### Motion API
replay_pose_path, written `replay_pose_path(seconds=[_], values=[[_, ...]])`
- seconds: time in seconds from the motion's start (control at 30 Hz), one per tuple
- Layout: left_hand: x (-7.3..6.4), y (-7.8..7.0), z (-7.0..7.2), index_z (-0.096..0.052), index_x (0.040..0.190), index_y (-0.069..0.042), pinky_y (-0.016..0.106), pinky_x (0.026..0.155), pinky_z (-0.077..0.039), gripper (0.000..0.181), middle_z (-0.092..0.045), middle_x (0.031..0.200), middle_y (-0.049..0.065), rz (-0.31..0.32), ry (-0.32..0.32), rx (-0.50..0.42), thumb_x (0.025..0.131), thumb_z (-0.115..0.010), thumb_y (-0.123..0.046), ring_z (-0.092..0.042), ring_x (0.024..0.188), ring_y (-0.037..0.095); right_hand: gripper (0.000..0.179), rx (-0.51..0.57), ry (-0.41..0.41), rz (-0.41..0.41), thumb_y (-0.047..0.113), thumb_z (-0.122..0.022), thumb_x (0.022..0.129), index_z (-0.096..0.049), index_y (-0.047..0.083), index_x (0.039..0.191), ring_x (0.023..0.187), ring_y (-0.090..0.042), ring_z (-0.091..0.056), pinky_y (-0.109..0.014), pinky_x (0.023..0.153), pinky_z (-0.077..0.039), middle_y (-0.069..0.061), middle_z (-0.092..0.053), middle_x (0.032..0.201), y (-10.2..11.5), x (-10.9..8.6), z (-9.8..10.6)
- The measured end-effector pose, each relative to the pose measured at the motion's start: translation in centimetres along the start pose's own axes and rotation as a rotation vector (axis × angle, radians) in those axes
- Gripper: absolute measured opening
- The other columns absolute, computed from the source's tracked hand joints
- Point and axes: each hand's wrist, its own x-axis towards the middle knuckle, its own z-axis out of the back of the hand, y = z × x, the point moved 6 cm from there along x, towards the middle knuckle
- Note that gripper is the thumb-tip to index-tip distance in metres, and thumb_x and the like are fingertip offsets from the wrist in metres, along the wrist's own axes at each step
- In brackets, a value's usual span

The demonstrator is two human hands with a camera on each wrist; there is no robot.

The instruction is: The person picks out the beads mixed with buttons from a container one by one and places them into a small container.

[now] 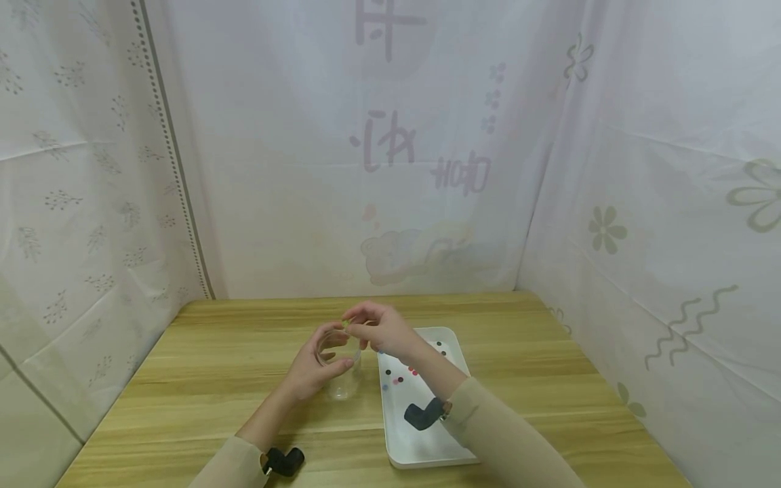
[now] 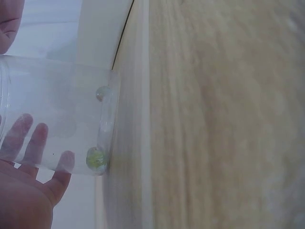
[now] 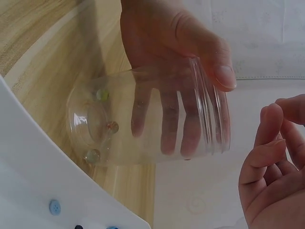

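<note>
My left hand (image 1: 308, 371) grips a clear plastic jar (image 1: 339, 390), thumb by its rim and fingers wrapped round the side. The jar stands upright with its mouth uncovered. Through its wall the right wrist view shows a green marble (image 3: 102, 94), a reddish-brown marble (image 3: 112, 127) and a pale clear marble (image 3: 92, 156) near the bottom. Above the right side of the rim, my right hand (image 1: 381, 330) pinches a small green thing (image 1: 346, 324) between thumb and fingertips. In the right wrist view those fingers hide it.
To the right of the jar lies a white tray (image 1: 421, 451), partly under my right forearm. Scattered in it are several small buttons, black, pink, red and blue, such as a light blue button (image 3: 55, 207). The wooden table (image 1: 195, 379) meets patterned white curtains (image 1: 366, 224) behind and at both sides.
</note>
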Motion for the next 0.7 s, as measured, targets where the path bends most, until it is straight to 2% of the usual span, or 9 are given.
replay_pose_path(seconds=[0.17, 0.3, 0.47, 0.63, 0.7], values=[[-0.1, -0.1, 0.1, -0.042, 0.159, -0.011, 0.070, 0.121, -0.042, 0.070, -0.059, 0.156, 0.023, -0.002, -0.006, 0.008, 0.101, -0.079, -0.020, -0.053, 0.148, 0.045, 0.025, -0.015, 0.016, -0.002, 0.021, -0.073, 0.105, -0.075, 0.015, 0.129, 0.073, -0.013, -0.064, -0.021, 0.056, -0.042, -0.027, -0.072, 0.117, -0.1, 0.1, -0.4], [-0.1, 0.0, 0.1, -0.041, 0.159, -0.012, 0.068, 0.122, -0.043, 0.070, -0.059, 0.157, 0.019, 0.007, -0.011, 0.011, 0.100, -0.079, -0.020, -0.053, 0.148, 0.042, 0.025, -0.026, 0.020, 0.006, 0.022, -0.073, 0.105, -0.074, 0.016, 0.130, 0.072, -0.013, -0.064, -0.023, 0.056, -0.043, -0.029, -0.072, 0.118, -0.1, 0.0, -0.6], [-0.2, 0.0, 0.2, -0.045, 0.159, -0.018, 0.067, 0.122, -0.043, 0.069, -0.059, 0.157, 0.016, 0.015, -0.018, 0.008, 0.100, -0.080, -0.021, -0.054, 0.147, 0.039, 0.028, -0.028, 0.021, -0.005, 0.025, -0.074, 0.105, -0.073, 0.016, 0.132, 0.072, -0.013, -0.064, -0.022, 0.056, -0.042, -0.024, -0.073, 0.116, -0.3, 0.1, -0.5], [-0.2, 0.0, 0.1, -0.044, 0.160, -0.016, 0.069, 0.121, -0.042, 0.070, -0.058, 0.158, 0.023, 0.001, -0.003, 0.008, 0.100, -0.080, -0.020, -0.052, 0.148, 0.042, 0.033, -0.013, -0.004, -0.018, 0.021, -0.073, 0.105, -0.071, 0.013, 0.137, 0.072, -0.013, -0.062, -0.022, 0.054, -0.041, -0.014, -0.074, 0.114, -0.4, -0.2, 0.3], [-0.2, -0.1, 0.1, -0.044, 0.160, -0.015, 0.070, 0.121, -0.042, 0.070, -0.057, 0.157, 0.026, -0.005, 0.000, 0.005, 0.100, -0.080, -0.020, -0.052, 0.148, 0.044, 0.034, -0.013, -0.019, -0.014, 0.020, -0.073, 0.105, -0.070, 0.012, 0.138, 0.072, -0.014, -0.062, -0.023, 0.055, -0.042, -0.017, -0.073, 0.115, -0.4, -0.3, 0.7]])
